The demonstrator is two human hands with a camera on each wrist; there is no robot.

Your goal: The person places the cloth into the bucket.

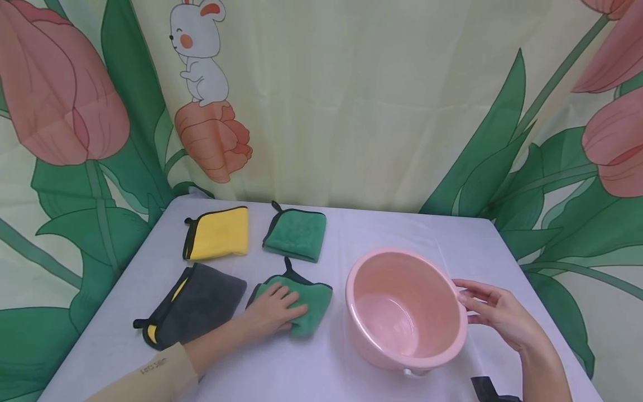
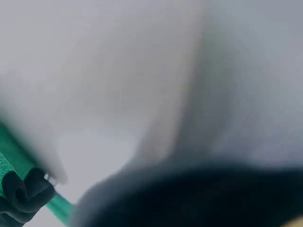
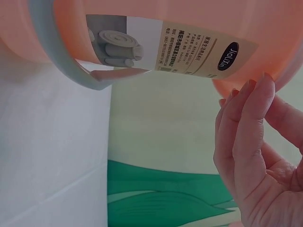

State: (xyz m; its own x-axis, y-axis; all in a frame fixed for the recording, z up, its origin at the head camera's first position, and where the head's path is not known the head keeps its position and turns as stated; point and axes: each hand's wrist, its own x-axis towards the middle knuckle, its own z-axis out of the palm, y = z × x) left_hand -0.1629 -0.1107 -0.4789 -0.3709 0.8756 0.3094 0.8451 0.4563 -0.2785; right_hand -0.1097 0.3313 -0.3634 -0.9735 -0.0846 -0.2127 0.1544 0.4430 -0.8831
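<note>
My left hand (image 1: 273, 310) lies palm down on a folded green towel (image 1: 316, 304) with dark trim and a black hanging loop. A strip of green towel (image 2: 16, 151) with its black loop (image 2: 28, 194) appears in the left wrist view, which is mostly blurred. To the right of the towel stands a pink bucket (image 1: 364, 335). My right hand (image 1: 502, 315) touches the bucket's right rim from outside, and its fingers (image 3: 251, 127) are nearly straight with tips against the wall. In the right wrist view a printed label (image 3: 189, 52) and a pale handle (image 3: 71, 66) show.
Behind the hands lie a folded yellow towel (image 1: 221, 234) and another green towel (image 1: 298, 234). A dark grey towel (image 1: 208, 301) with yellow edges lies left, partly behind the left forearm. A patterned curtain (image 1: 351, 111) hangs beyond the white-covered table (image 1: 387, 226).
</note>
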